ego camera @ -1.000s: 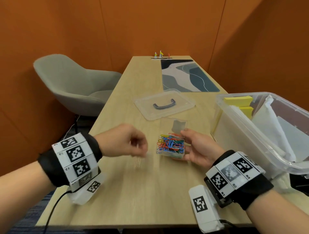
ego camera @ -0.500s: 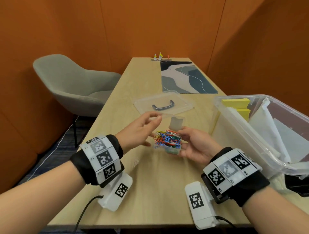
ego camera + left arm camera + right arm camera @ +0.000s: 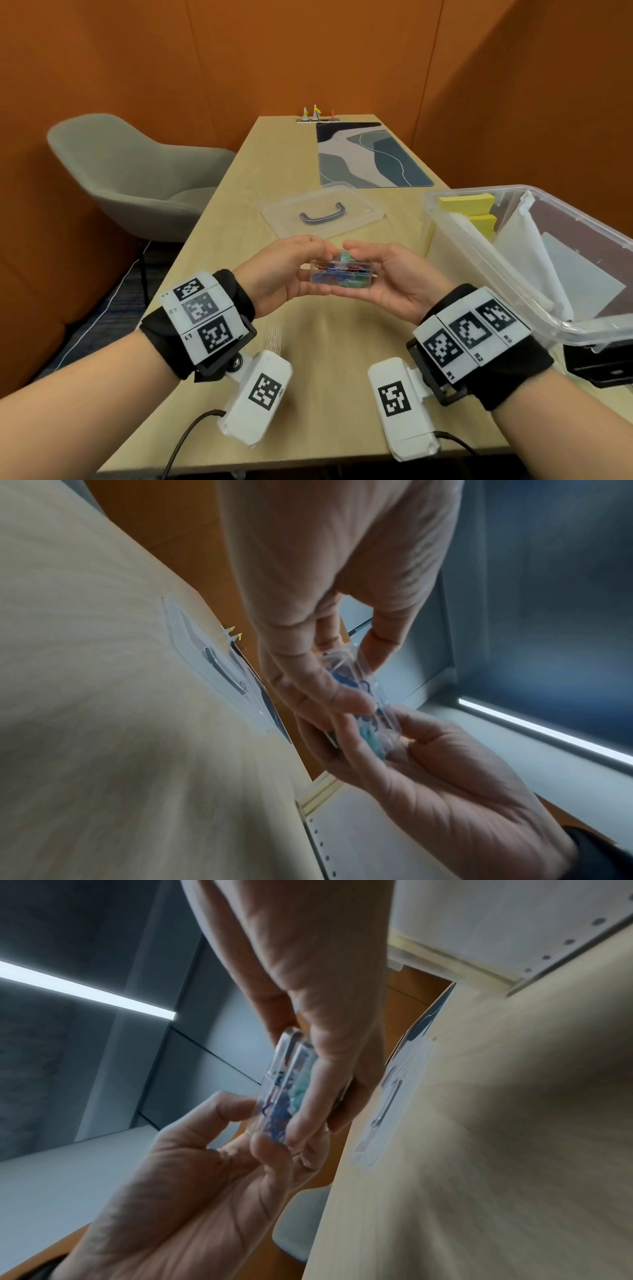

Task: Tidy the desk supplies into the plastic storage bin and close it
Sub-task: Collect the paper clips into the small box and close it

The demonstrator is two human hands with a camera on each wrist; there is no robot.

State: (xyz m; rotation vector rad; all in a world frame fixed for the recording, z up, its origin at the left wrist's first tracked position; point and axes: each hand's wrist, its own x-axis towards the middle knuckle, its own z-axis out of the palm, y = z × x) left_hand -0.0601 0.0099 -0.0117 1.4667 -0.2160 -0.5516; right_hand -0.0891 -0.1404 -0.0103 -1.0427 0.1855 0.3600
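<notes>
Fingers (image 3: 310, 245) of both hands curl around a small clear box of coloured paper clips (image 3: 339, 275), held above the tabletop (image 3: 329, 383) at the centre of the head view. From the left of the frame, the left hand (image 3: 284, 270) pinches the box's left end, thumb on top and fingers underneath. From the right, the right hand (image 3: 394, 277) cradles the other end, with its fingers below and the thumb over the top edge. In the right wrist view the box (image 3: 287, 1085) appears edge-on, its clear lid lying close over the base (whether it is fully snapped down cannot be told). In the left wrist view the box (image 3: 363, 696) is pinched between the two hands at mid-frame. At the right edge of the head view stands the clear plastic storage bin (image 3: 445, 246), open, holding yellow sticky note pads (image 3: 467, 202) and white paper (image 3: 534, 246). Its clear lid with a dark handle (image 3: 322, 214) lies flat on the tabletop just beyond the hands, apart from the bin. Farther up the frame lie a patterned desk mat (image 3: 370, 154) and a grey chair (image 3: 133, 178) at the left.
</notes>
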